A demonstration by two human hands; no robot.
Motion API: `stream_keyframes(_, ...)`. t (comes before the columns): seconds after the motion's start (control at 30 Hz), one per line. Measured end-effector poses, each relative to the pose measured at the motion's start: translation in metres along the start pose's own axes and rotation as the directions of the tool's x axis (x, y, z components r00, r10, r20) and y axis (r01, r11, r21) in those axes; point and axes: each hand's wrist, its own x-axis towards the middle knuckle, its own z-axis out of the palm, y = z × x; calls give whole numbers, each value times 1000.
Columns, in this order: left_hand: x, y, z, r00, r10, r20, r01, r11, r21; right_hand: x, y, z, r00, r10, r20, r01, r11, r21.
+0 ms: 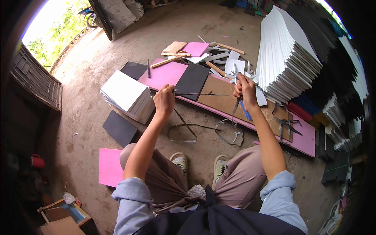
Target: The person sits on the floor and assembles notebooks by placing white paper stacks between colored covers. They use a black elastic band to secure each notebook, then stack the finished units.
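A thin black strip is pulled nearly straight between my two hands. My left hand is closed in a fist around one end of it, near a black sheet. Further along, my right hand pinches the strip over a brown board, and loose ends hang below that hand. A white piece shows just behind the right fingers; whether they touch it is unclear. Slack lengths of strip loop down to the floor between my knees and the board.
White sheets are stacked at left, beside a dark sheet and a pink sheet on the floor. A tall white stack rises at right. Offcuts lie behind the long pink board, where a scissors-like dark tool rests.
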Motion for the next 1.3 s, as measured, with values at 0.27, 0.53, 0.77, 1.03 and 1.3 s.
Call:
stream_keyframes(0.27,2,-10,6,997,-8,75,7,1000,14,-13,-21,2,998,-41,-44,41,999,3)
stream_keyframes(0.53,5,-19,4,995,-69,73,72,997,-32,-7,-17,-17,1000,7,8,-7,998,55)
stream_keyframes(0.77,-19,-54,-3,985,30,171,-5,990,-142,13,19,-40,988,-8,153,67,920,-386)
stream_keyframes(1.03,-52,-77,4,944,147,294,-98,979,-176,57,90,-72,953,-41,302,286,459,-841)
stream_keyframes(1.3,-124,-61,120,832,-113,543,130,992,8,32,162,-83,958,241,156,18,491,-871)
